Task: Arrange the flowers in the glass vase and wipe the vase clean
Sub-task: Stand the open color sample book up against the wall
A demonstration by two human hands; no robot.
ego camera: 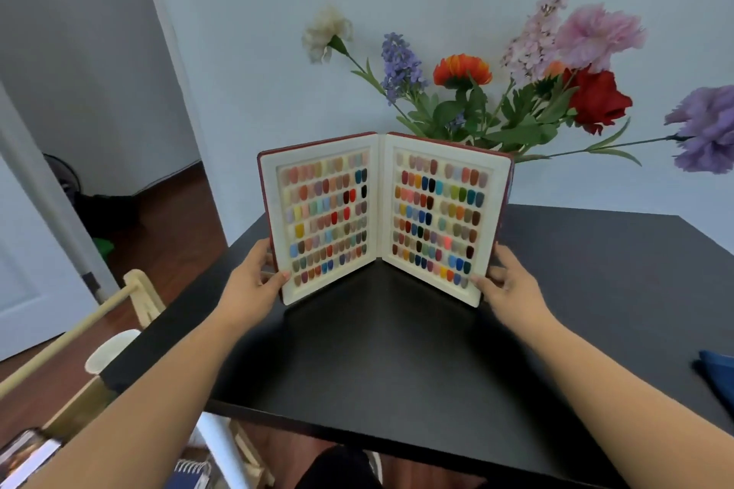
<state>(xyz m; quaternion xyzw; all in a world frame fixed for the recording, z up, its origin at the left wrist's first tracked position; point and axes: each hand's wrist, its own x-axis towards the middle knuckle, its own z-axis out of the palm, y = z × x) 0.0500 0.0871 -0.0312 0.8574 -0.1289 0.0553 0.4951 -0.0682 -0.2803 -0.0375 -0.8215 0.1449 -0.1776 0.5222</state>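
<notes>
Front barrier: an open swatch book (383, 216) stood upright mid-counter (576, 290), hiding whatever held the flowers (516, 91).
Book edges: left hand (254, 278) and right hand (508, 282) gripped them.
Open room: bare counter before the book and to its right.
Right edge: a blue cloth (717, 377) lay there.

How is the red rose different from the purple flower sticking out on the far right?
The red rose is deep red and sits close in the bunch, above the open swatch book. The purple flower is pale lilac and ruffled, and its long stem leans far out sideways, well apart from the bunch. Both have green stems and leaves.
</notes>
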